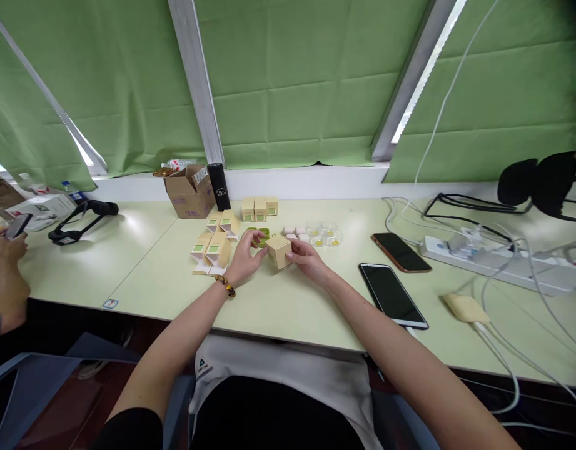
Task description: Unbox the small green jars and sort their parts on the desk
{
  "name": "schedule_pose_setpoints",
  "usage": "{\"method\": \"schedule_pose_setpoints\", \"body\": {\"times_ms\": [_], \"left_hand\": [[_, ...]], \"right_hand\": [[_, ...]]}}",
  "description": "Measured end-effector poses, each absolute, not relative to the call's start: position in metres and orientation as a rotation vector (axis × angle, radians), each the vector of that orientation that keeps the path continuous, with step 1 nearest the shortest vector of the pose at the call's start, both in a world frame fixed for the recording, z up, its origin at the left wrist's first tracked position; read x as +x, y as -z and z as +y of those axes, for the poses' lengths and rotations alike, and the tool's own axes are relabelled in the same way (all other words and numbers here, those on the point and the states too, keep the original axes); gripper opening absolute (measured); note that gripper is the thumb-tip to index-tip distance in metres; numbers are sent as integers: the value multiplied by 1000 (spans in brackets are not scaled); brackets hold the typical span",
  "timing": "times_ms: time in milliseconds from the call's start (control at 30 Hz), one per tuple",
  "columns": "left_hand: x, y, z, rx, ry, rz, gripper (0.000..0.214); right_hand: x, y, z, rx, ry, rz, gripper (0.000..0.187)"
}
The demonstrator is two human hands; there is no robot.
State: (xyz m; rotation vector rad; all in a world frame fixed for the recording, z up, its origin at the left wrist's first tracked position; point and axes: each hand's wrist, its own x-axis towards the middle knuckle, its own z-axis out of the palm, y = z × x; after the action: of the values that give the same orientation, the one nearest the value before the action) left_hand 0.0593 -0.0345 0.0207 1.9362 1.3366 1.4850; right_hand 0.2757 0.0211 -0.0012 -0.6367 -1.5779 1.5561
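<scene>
A small closed cream cardboard box (280,252) is held above the table in front of me. My right hand (308,259) grips its right side between thumb and fingers. At the box's left edge is my left hand (244,255), thumb tip at or very near the cardboard, fingers apart and bent; whether it touches I cannot tell. Bright green pieces (263,235) lie just behind the left fingers, partly covered. Several pale pink jars or lids (297,234) stand behind the box, beside clear cups with yellow bottoms (326,234).
Left of my hands stand open cream boxes (218,249); closed ones (259,209) are behind. A brown carton (190,195) and black cylinder (219,186) stand near the wall. Phones (393,294), a power strip (494,262) and cables lie right. Another person's hand (9,247) holds a phone at far left.
</scene>
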Motion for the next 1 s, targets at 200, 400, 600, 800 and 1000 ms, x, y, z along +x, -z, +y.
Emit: {"method": "schedule_pose_setpoints", "body": {"times_ms": [200, 400, 600, 800, 1000], "left_hand": [[56, -23, -42, 2143, -1308, 1423, 18], [59, -21, -45, 2259, -1038, 1646, 16], [55, -17, -39, 2212, -1036, 1815, 16], [54, -22, -40, 2096, -1084, 1807, 25], [58, -28, -49, 2158, -1017, 1696, 40]], "right_hand": [[278, 10, 28, -827, -1212, -1843, 55], [277, 13, 29, -913, -1128, -1870, 56], [284, 2, 27, -930, -1296, -1693, 49], [284, 1, 27, -1000, -1327, -1594, 33], [280, 9, 29, -1007, -1136, -1635, 32]]}}
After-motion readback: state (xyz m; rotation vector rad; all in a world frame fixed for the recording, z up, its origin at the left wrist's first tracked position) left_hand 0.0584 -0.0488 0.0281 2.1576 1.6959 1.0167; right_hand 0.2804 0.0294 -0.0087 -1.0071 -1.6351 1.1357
